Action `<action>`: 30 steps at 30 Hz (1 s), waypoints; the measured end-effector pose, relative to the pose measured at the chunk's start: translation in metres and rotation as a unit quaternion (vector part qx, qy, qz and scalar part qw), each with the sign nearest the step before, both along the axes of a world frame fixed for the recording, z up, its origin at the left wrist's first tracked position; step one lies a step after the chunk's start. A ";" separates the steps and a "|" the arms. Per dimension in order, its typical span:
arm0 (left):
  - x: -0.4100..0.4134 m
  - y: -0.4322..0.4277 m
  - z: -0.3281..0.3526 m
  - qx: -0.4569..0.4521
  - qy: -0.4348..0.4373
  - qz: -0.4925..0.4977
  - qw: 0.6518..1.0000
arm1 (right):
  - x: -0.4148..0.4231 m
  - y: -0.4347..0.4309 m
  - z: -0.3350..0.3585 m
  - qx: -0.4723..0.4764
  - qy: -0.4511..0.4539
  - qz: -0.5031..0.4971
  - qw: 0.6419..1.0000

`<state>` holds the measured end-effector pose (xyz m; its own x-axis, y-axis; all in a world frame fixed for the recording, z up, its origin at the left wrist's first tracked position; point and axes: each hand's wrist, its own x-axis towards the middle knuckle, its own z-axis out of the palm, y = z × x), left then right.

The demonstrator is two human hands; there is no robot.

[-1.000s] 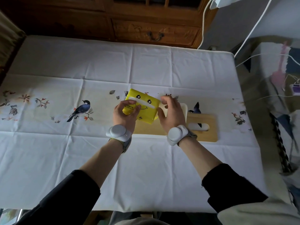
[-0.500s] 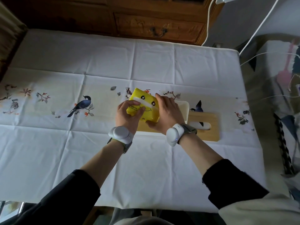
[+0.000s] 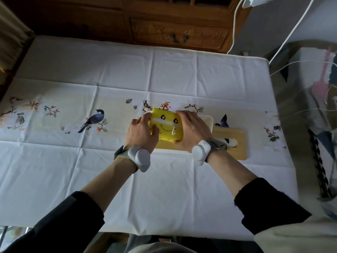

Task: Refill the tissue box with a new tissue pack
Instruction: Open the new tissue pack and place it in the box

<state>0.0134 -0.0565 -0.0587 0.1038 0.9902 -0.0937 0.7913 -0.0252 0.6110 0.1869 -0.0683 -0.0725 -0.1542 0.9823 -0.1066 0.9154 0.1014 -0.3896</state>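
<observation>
On the clothed table, left hand and right hand gripped the tissue pack, seating it; next, press it level into the box.

Clothed table; box, lid.

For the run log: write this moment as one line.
stage: inserting pack | left hand: grips tissue pack | right hand: grips pack | tissue box: open, under pack | wooden lid: off, beside box
</observation>
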 end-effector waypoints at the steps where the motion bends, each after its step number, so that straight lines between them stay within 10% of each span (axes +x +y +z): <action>1: 0.001 0.002 0.001 -0.012 0.031 -0.006 0.999 | -0.001 0.000 0.000 -0.003 -0.009 0.007 1.000; 7: 0.011 0.006 0.006 -0.122 0.075 -0.006 0.990 | -0.005 0.002 -0.002 -0.074 -0.061 0.029 0.995; 13: 0.025 0.013 -0.004 -0.275 -0.087 0.087 0.954 | -0.009 0.013 -0.004 -0.178 -0.116 0.058 0.975; 30: 0.022 0.021 -0.032 -0.303 -0.127 0.122 0.937 | -0.014 0.021 -0.022 -0.160 -0.187 0.097 0.965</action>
<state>0.0358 -0.0354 -0.0905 -0.0236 0.7606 -0.6488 0.5556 0.5495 0.6240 0.1725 -0.0473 -0.0947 -0.2232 0.8469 -0.4827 0.9740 0.2135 -0.0759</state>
